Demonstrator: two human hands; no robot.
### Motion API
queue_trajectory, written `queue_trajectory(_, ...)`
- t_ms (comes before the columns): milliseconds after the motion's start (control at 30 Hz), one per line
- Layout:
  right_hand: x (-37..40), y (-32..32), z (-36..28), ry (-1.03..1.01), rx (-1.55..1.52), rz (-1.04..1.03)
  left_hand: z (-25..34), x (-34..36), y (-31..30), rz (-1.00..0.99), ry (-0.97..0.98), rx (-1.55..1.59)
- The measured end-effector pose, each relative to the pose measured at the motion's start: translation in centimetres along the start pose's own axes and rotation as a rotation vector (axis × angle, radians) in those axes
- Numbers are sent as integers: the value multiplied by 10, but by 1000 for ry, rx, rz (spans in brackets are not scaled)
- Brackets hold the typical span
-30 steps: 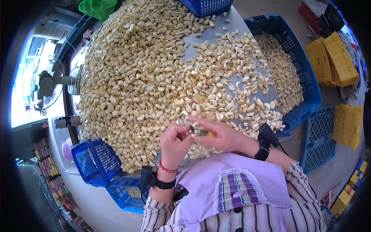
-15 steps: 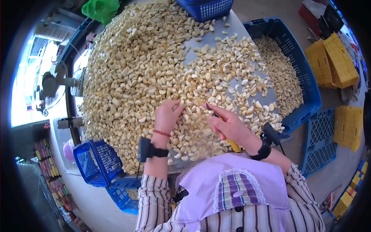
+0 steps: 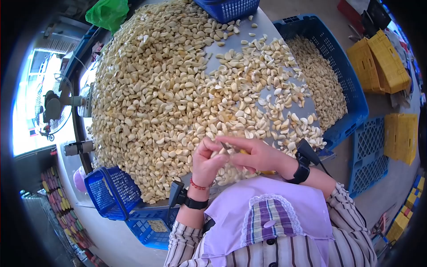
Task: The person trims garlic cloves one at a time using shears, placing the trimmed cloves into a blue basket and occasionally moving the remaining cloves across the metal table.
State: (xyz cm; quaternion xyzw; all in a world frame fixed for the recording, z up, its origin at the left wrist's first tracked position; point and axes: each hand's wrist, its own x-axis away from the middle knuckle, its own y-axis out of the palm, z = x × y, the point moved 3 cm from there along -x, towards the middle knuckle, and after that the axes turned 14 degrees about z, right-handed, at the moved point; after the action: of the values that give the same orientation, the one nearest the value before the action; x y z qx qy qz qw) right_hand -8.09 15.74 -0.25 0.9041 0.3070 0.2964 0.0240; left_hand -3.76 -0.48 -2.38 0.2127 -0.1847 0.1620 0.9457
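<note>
Near the near edge of the worktop (image 3: pixel 262 27), the left hand (image 3: pixel 207 162) pinches what looks like a pale clove (image 3: pixel 223 151) above the heaped cloves (image 3: pixel 155 98), while the right hand (image 3: pixel 258 154) grips a small knife (image 3: pixel 225 145), its dark blade just beside the clove. A slip on that smooth surface could nick a left fingertip, and a loose pinch could drop the piece into the heap.
</note>
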Motion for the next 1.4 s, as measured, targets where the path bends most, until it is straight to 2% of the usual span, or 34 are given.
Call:
queue_trajectory(33,0,1,1,9,24,-46,1,2,-5,3,2,3)
queue_trajectory(67,0,2,1,10,26,-47,3,4,-7,-202,-140,336)
queue_trajectory(100,-1,0,1,0,-56,48,7,7,-7,-409,-282,669)
queue_trajectory(133,-1,-3,0,-12,-137,145,15,5,-4,-377,-248,744)
queue_trajectory(167,-3,-7,3,-12,-135,147,13,-3,-12,-378,-248,746)
queue_trajectory(233,-10,-24,10,-7,-345,283,13,-27,-39,90,-28,374)
queue_trajectory(267,-10,-27,6,-3,-376,324,23,-32,-36,238,166,-311)
queue_trajectory(300,-10,-26,5,-1,-375,317,15,-44,-34,245,167,-312)
queue_trajectory(367,-11,-28,3,10,-420,352,-3,-64,-30,209,464,-1094)
queue_trajectory(400,-10,-28,3,6,-420,353,-3,-63,-25,207,468,-1093)
queue_trajectory(467,-8,-28,5,-21,-353,365,-2,-64,-14,178,516,-1445)
queue_trajectory(500,-6,-30,7,-22,-359,375,-2,-65,-14,165,518,-1446)
queue_trajectory(567,-5,-33,10,-66,-345,355,-12,-66,-27,165,-79,-766)
queue_trajectory(600,-4,-33,14,-64,-351,359,-6,-58,-23,147,-199,-523)
queue_trajectory(633,-4,-34,17,-67,-288,360,-7,-53,-27,145,-205,-527)
queue_trajectory(700,-1,-31,16,-65,-223,357,-5,-42,-27,-18,-266,-33)
queue_trajectory(833,-1,-18,8,-159,-8,279,4,-20,-10,16,-267,83)
queue_trajectory(900,-4,-10,4,-600,287,296,7,-15,-4,28,-284,84)
queue_trajectory(933,2,-10,0,-451,276,219,8,-13,-3,31,-282,88)
queue_trajectory(967,6,-8,-9,-449,279,215,10,-12,-1,0,-289,126)
queue_trajectory(1033,6,-3,-10,-173,376,39,9,-10,-3,-31,-298,165)
queue_trajectory(1067,2,-2,0,-171,377,39,7,-10,-7,-79,-343,174)
queue_trajectory(1133,-4,2,13,-553,318,146,0,-9,-11,-127,-389,184)
queue_trajectory(1267,3,1,-2,-473,293,110,-2,-4,-11,-116,-498,297)
queue_trajectory(1333,2,-1,-1,-277,217,12,-1,-1,-9,-114,-522,323)
queue_trajectory(1367,3,-1,-1,-277,216,13,0,0,-8,-146,-497,298)
queue_trajectory(1400,4,-2,1,-189,110,30,0,1,-7,-178,-471,272)
